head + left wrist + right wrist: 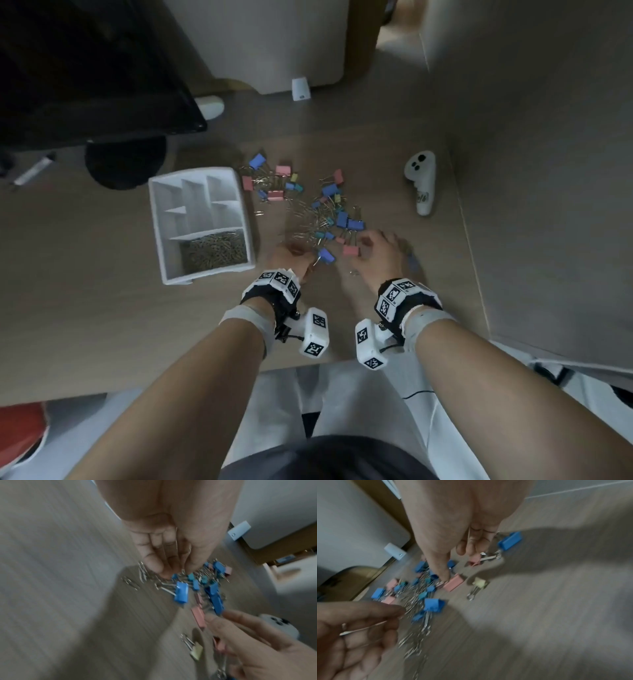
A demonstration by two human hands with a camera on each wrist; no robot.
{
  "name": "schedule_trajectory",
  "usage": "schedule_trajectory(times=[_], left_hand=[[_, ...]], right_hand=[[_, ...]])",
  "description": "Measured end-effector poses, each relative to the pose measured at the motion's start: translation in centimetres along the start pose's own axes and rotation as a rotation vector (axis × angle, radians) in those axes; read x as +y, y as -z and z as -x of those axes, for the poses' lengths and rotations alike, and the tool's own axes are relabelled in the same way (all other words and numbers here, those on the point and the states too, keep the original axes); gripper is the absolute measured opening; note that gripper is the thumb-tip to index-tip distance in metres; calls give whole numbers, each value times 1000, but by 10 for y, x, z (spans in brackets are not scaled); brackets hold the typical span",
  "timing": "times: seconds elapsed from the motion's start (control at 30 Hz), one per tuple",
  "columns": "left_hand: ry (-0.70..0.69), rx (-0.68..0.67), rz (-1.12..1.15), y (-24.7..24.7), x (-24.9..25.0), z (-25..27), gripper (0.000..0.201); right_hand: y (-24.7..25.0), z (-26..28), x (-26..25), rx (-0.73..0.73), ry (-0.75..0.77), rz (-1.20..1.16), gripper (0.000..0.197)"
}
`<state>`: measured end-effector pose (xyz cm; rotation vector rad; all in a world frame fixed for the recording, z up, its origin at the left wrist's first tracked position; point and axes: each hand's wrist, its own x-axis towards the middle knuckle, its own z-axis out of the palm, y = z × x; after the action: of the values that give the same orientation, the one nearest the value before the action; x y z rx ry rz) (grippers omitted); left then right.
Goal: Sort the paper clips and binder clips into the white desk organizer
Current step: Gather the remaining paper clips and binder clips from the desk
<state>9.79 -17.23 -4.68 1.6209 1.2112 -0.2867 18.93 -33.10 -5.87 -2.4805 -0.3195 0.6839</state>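
The white desk organizer stands at the left; its near compartment is full of silver paper clips. A mixed pile of paper clips and blue, pink, green and yellow binder clips lies to its right. My left hand is at the pile's near edge, fingers curled round a few paper clips. My right hand is at the pile's near right, and its curled fingers hold a paper clip. Its thumb reaches down beside a pink binder clip.
A white hand controller lies right of the pile, near the desk's right edge. A black round base and a dark screen stand behind the organizer. A pen lies far left. A small white cone stands at the back.
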Motion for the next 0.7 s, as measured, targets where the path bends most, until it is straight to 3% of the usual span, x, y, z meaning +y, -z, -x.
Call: schedule_trajectory(times=[0.13, 0.27, 0.4, 0.53, 0.63, 0.7], left_hand=[[75, -76, -168, 19, -33, -11, 31], [80, -169, -210, 15, -65, -34, 27], [41, -220, -138, 20, -60, -36, 28], [95, -249, -74, 26, -53, -35, 24], [64, -203, -185, 25, -50, -30, 15], [63, -199, -143, 25, -48, -29, 8]], right_hand=[[-29, 0, -15, -83, 114, 289, 40], [-47, -3, -15, -121, 88, 250, 39], [-50, -4, -16, -43, 64, 225, 41], [-32, 0, -17, 106, -36, 171, 19], [-20, 8, -8, 262, -154, 87, 15], [-17, 11, -4, 313, -206, 88, 13]])
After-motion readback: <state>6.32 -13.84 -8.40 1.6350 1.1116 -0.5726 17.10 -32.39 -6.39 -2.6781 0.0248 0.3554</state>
